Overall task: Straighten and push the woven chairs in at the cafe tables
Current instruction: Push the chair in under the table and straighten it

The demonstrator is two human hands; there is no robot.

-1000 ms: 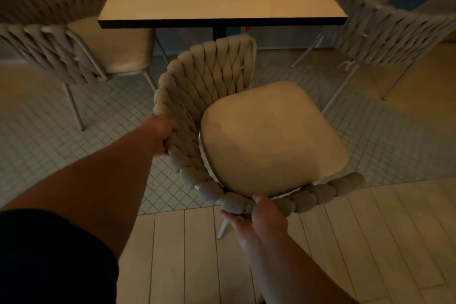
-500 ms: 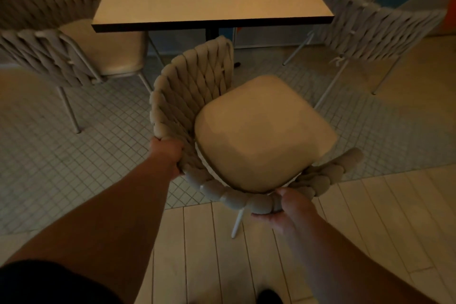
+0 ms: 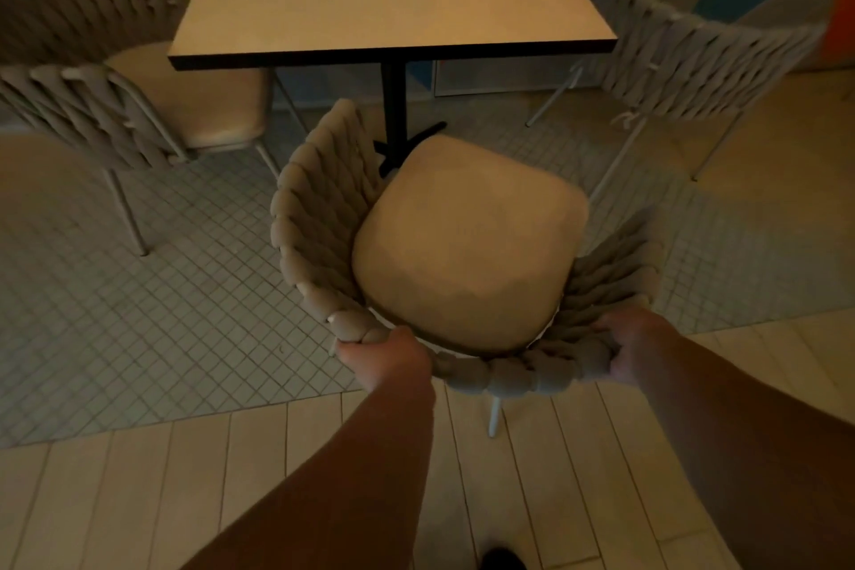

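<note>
A grey woven chair (image 3: 324, 218) with a tan seat cushion (image 3: 467, 245) stands in front of me, its open front facing the cafe table (image 3: 388, 0). My left hand (image 3: 384, 354) grips the woven back rim on the near left. On the near right of the same rim, my right hand (image 3: 634, 347) is closed. The chair's seat front lies just short of the table's black pedestal (image 3: 395, 106), outside the tabletop edge.
A second woven chair (image 3: 92, 116) sits at the table's left side, angled outward. A third woven chair (image 3: 694, 56) stands at the right, away from the table. Small grey tiles cover the floor under the table; pale planks run under my feet.
The chair has rotated so that its back faces me and its seat faces the table. Both hands slid along the rim to the near left and right.
</note>
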